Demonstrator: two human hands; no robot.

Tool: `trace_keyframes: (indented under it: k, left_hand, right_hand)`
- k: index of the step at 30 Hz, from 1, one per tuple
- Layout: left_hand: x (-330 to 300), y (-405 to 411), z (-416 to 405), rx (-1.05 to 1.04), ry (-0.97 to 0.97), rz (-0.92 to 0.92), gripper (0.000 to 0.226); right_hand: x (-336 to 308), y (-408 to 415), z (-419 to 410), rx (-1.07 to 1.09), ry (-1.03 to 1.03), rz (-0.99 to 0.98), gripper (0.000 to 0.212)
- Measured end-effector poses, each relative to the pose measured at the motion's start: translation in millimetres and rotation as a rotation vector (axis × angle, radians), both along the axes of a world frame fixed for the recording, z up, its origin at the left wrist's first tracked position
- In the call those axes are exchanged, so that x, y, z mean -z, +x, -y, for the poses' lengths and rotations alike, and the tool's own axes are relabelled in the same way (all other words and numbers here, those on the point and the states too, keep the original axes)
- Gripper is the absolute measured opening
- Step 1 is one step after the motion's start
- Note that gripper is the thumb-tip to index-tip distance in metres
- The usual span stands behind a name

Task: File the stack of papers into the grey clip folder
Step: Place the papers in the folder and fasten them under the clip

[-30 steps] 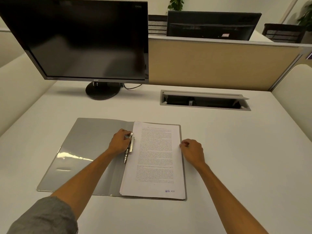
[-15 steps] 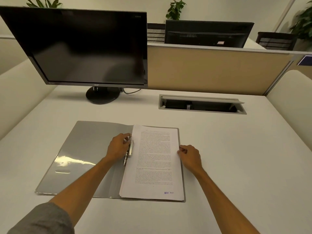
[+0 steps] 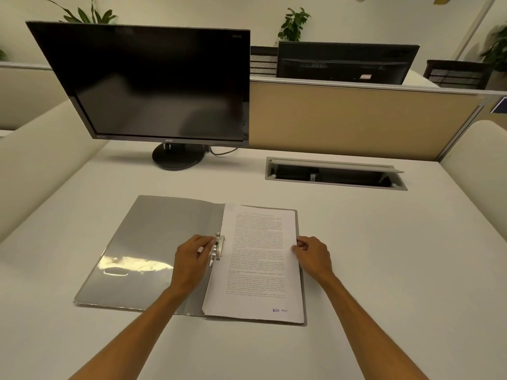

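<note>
The grey clip folder (image 3: 142,250) lies open flat on the white desk. A stack of printed papers (image 3: 258,261) rests on its right half, its left edge against the metal clip (image 3: 217,249) at the spine. My left hand (image 3: 192,259) grips that clip lever with thumb and fingers. My right hand (image 3: 312,256) presses its fingertips on the right edge of the stack, holding it in place.
A black monitor (image 3: 153,86) on a round stand sits at the back left. An open cable tray (image 3: 334,174) is recessed in the desk at the back right, in front of a beige partition (image 3: 356,119). Low cream side panels flank the desk.
The view has tilted upward, showing more of the wall and plants. Both hands stay on the clip and the paper edge; the right hand shifted slightly toward the stack.
</note>
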State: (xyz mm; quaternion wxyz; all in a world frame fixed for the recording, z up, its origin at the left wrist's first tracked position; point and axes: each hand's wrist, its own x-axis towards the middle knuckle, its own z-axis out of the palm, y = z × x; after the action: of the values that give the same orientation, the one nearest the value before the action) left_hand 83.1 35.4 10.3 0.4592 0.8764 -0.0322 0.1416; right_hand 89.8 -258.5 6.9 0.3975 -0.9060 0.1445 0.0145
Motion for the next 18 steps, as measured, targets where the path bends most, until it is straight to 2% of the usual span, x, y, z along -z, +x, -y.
trace_keyframes:
  k: [4,6,10,13,18]
  left_hand:
    - [3.9,-11.0,-2.5,-0.001,-0.042,-0.038,0.019]
    - [4.3,-15.2,-3.6,-0.030,-0.129,-0.073,0.017]
    - [3.8,-16.0,-6.4,-0.078,-0.277,-0.177,0.009]
    - [15.2,-10.6,-14.6,-0.094,-0.267,-0.254,0.008]
    - [23.9,-9.6,-18.3,-0.184,-0.109,-0.308,0.014]
  right_hand:
    - [-1.9,-2.2,-1.2,0.007,0.012,-0.004,0.024]
    - [-4.3,-3.4,-3.1,0.012,0.006,-0.004,0.023]
    - [-12.2,-8.4,-20.5,-0.003,-0.255,-0.009,0.057]
    - [-15.6,-15.7,-46.9,-0.167,-0.343,0.100,0.061]
    - [-12.2,-27.7,-97.9,-0.540,-0.327,0.093,0.052]
